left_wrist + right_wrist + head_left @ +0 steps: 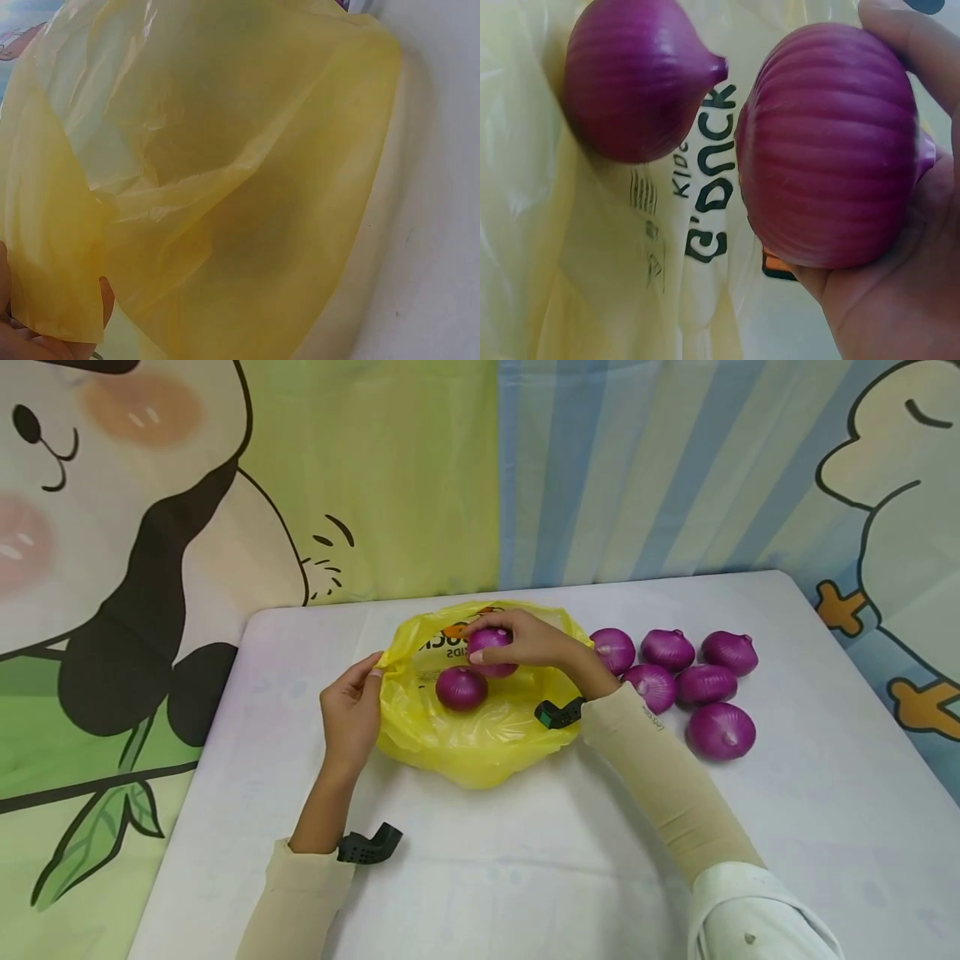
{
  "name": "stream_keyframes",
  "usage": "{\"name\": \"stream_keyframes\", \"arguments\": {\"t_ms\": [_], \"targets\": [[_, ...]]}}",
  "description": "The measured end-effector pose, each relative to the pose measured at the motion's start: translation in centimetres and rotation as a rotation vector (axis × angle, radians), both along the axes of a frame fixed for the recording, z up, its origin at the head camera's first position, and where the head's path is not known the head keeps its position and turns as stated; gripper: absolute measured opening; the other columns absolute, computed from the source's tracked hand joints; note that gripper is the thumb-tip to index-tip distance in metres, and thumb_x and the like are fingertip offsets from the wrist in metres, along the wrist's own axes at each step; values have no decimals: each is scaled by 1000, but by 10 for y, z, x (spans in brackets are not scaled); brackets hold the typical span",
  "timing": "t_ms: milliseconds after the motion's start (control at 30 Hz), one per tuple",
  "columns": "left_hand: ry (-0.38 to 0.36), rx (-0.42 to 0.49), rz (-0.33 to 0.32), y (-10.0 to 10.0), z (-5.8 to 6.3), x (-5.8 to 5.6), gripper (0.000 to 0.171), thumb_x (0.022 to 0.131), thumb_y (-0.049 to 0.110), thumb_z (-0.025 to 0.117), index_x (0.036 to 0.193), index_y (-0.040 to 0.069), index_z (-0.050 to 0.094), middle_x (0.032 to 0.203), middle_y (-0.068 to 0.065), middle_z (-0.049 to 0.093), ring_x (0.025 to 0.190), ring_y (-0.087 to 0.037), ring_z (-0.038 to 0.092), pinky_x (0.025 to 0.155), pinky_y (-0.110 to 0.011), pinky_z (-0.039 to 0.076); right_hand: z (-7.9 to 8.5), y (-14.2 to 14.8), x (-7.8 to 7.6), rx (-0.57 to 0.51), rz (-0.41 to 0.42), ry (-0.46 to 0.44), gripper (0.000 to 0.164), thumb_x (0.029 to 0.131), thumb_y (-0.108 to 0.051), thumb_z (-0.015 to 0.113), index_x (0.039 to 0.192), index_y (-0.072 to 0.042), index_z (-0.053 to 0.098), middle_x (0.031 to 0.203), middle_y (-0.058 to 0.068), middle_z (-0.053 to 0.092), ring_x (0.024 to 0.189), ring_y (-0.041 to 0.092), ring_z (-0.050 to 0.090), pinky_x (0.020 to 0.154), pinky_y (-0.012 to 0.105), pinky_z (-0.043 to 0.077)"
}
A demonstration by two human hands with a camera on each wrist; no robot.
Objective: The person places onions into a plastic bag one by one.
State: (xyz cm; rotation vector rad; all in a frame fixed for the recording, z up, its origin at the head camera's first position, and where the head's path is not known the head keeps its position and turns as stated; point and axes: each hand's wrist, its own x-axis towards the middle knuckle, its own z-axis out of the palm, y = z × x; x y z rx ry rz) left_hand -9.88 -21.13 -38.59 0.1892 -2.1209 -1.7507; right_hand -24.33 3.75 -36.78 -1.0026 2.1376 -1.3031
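Note:
A yellow plastic bag (480, 752) with dark printing lies spread open on the table. My left hand (352, 710) pinches its left rim between thumb and fingers; the left wrist view shows the thin yellow film (247, 180) filling most of the picture. Over the bag's mouth, my right hand (532, 642) grips a purple onion (832, 150), fingers curled round one side and thumb on the other. Another purple onion (461, 688) rests inside the bag, just left of and nearer than the held one; it also shows beside the printing in the right wrist view.
To the right of the bag, several purple onions (707, 683) sit in a loose cluster on the white-covered table (480, 877). The closest one (721, 732) stands a little apart. A printed cartoon curtain (405, 485) hangs behind the table's back edge.

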Motion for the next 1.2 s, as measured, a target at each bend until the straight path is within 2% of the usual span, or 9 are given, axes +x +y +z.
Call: {"name": "stream_keyframes", "arguments": {"t_ms": [67, 133, 267, 333, 667, 900, 1000, 1200], "targets": [[10, -11, 0, 0, 0, 0, 28, 101, 11, 52, 124, 3, 66, 115, -10, 67, 102, -17, 64, 82, -22, 54, -2, 2, -1, 23, -2, 4, 46, 87, -23, 73, 128, -5, 63, 129, 9, 57, 106, 23, 58, 86, 35, 54], [11, -9, -3, 0, 0, 0, 28, 101, 12, 52, 124, 4, 66, 116, -10, 66, 103, -18, 63, 83, -22, 53, -4, 5, -2, 24, 15, 1, 48, 87, -22, 73, 130, -4, 61, 131, 12, 56, 111, 25, 56, 93, 37, 51], [3, -7, 5, 2, 2, -1, 28, 101, 11, 53, 124, 3, 66, 116, -10, 67, 104, -17, 63, 84, -22, 53, -3, 12, -3, -28, 79, -23, 48, 89, -13, 70, 133, 1, 56, 135, 20, 51, 127, 35, 47, 109, 43, 35], [3, -6, 6, 2, 3, -1, 28, 101, 11, 53, 123, 4, 67, 116, -10, 67, 104, -17, 63, 84, -22, 53, -3, 16, -3, -62, 99, -37, 48, 89, -9, 68, 133, 3, 55, 136, 23, 49, 130, 39, 43, 113, 45, 29], [-19, 12, 11, 0, 2, 1, 28, 101, 12, 53, 124, 4, 66, 119, -10, 66, 106, -18, 63, 86, -23, 52, 0, 25, 0, -116, 93, -41, 51, 89, -5, 68, 135, 8, 50, 137, 24, 50, 131, 36, 43, 113, 39, 29], [-6, -9, 28, -2, 1, 2, 28, 101, 13, 54, 124, 4, 67, 116, -11, 66, 102, -16, 63, 84, -21, 53, 18, 30, 11, -103, 90, -20, 52, 89, -7, 69, 135, 6, 51, 139, 22, 49, 130, 36, 44, 112, 38, 31], [6, -5, 36, -3, 2, 2, 27, 100, 13, 54, 123, 4, 67, 115, -11, 66, 99, -16, 63, 83, -20, 52, 23, 32, 12, -111, 86, -13, 49, 89, -7, 69, 134, 4, 53, 140, 17, 49, 130, 34, 45, 112, 37, 31], [-10, 12, 24, -3, 4, 1, 28, 100, 12, 54, 124, 3, 66, 117, -10, 66, 101, -15, 63, 84, -20, 52, 25, 43, 13, -172, 71, -3, 41, 89, 0, 66, 129, 3, 58, 135, 17, 52, 126, 36, 47, 112, 40, 31]]}}
